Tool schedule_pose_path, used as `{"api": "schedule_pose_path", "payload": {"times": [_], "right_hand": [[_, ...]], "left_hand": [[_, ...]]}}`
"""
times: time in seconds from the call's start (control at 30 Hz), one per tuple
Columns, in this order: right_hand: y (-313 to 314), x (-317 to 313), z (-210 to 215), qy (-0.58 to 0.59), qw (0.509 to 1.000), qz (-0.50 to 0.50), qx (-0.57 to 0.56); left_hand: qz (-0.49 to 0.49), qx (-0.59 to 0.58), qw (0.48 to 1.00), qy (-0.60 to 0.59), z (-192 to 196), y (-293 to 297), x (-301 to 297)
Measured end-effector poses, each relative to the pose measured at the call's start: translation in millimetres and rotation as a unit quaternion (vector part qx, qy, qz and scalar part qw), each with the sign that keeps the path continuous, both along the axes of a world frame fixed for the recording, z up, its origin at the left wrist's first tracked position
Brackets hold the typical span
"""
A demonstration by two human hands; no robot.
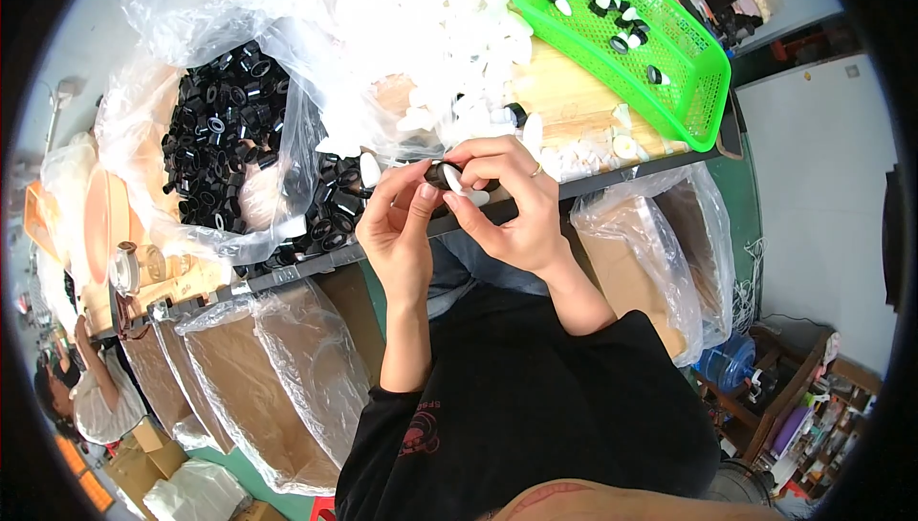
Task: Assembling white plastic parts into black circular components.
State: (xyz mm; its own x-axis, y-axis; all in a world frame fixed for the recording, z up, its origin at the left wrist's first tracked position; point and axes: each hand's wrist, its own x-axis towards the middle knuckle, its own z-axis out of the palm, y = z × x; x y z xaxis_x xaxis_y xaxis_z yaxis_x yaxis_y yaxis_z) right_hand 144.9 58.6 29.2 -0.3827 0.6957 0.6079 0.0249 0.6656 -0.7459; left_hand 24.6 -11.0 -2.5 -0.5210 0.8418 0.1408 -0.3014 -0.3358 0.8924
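Over the near table edge, my left hand point(397, 232) pinches a small black ring-shaped cap point(434, 175) between thumb and fingers. My right hand point(521, 201) has its thumb and fingers closed on a white oval piece point(453, 180), which is against the cap. Whether the two are joined, I cannot tell. A second white piece point(478, 197) shows by the right fingers, partly hidden. Left of my hands lie loose black caps point(335, 210), with a white piece point(370, 170) standing among them. Beyond my hands, white pieces point(421, 100) are heaped on and around clear plastic.
A clear bag point(134, 153) full of black caps sits at the left. The green basket point(703, 110) at the far right holds several black-and-white pieces. Plastic-lined cartons point(229, 354) stand below the table edge. A glass jar point(129, 268) is at the left; another person point(100, 397) is beyond.
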Motion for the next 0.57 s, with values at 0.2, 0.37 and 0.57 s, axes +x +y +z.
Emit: {"api": "schedule_pose_path", "payload": {"times": [0.2, 0.37, 0.57], "right_hand": [[0.0, 5.0, 5.2, 0.005, 1.000, -0.011, -0.009], [0.4, 8.4, 9.2, -0.005, 1.000, -0.012, -0.014], [2.9, 6.9, 7.7, -0.009, 1.000, 0.014, -0.018]], "left_hand": [[0.018, 0.018, 1.000, 0.005, 3.3, 1.8, 0.1], [0.011, 0.027, 0.999, 0.020, 1.0, 2.2, -0.8], [-0.004, 0.034, 0.999, 0.037, 4.0, 2.6, -0.7]]}}
